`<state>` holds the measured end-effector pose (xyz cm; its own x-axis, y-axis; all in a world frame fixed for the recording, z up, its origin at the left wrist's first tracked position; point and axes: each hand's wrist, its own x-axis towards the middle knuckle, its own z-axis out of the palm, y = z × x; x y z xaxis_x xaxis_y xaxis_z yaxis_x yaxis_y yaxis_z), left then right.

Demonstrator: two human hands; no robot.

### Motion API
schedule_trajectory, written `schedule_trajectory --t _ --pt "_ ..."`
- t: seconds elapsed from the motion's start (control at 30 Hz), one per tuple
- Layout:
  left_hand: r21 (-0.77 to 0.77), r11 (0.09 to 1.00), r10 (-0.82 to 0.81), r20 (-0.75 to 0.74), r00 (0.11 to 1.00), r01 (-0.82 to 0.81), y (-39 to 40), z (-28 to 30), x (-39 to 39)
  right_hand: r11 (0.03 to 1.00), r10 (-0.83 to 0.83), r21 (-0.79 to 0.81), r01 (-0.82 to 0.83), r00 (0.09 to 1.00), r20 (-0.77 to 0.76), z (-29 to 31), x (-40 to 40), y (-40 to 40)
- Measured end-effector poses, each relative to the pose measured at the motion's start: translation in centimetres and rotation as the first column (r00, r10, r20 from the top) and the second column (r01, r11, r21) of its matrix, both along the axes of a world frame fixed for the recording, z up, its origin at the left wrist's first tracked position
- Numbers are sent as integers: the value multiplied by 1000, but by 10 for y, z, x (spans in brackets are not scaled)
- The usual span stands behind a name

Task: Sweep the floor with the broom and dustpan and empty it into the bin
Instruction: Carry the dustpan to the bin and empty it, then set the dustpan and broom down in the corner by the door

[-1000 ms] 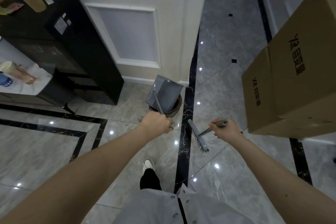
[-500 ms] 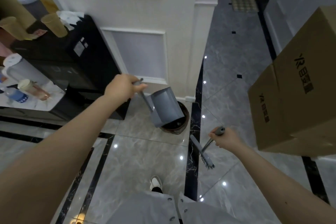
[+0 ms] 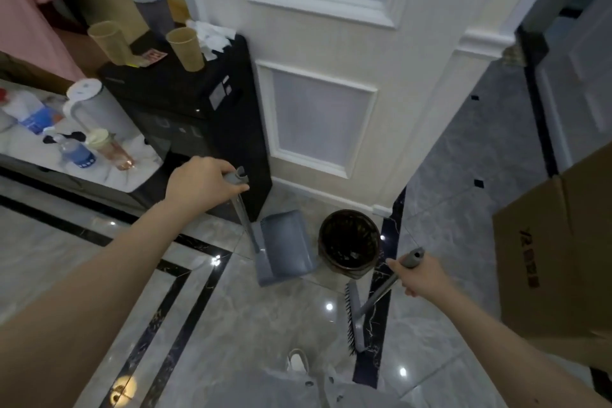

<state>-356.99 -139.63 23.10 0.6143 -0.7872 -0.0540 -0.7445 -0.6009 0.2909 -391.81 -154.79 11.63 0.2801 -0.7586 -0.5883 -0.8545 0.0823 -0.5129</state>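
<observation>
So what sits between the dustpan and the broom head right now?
In the head view, the round dark bin stands on the floor between the dustpan and the broom head, just right of the dustpan and behind the bristles.

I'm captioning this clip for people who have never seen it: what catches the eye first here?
The two hands: the left hand grips the top of a grey dustpan standing on the marble floor, and the right hand holds a broom angled down to the tiles. Between them sits a dark round bin against the white panelled wall, with a big cardboard box at the right edge.
</observation>
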Motion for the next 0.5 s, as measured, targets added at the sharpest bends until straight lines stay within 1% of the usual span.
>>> schedule_trajectory --t 0.13,0.27,0.37,0.4,0.5 --pt "93 989 -131 131 983 119 18 -38 28 999 40 -3 -40 999 -20 -15 39 7" --pt "79 967 -252 184 950 241 26 -72 47 999 -6 -46 8 999 35 -25 69 14" --pt "92 925 -380 241 893 369 25 -91 56 999 -23 -35 26 996 89 -30 89 15" --pt "101 911 -411 249 877 399 23 -93 57 999 -23 -30 26 995 100 -30 95 15" --pt "132 880 -474 202 857 455 12 -99 59 998 -61 0 62 985 159 -31 113 11"
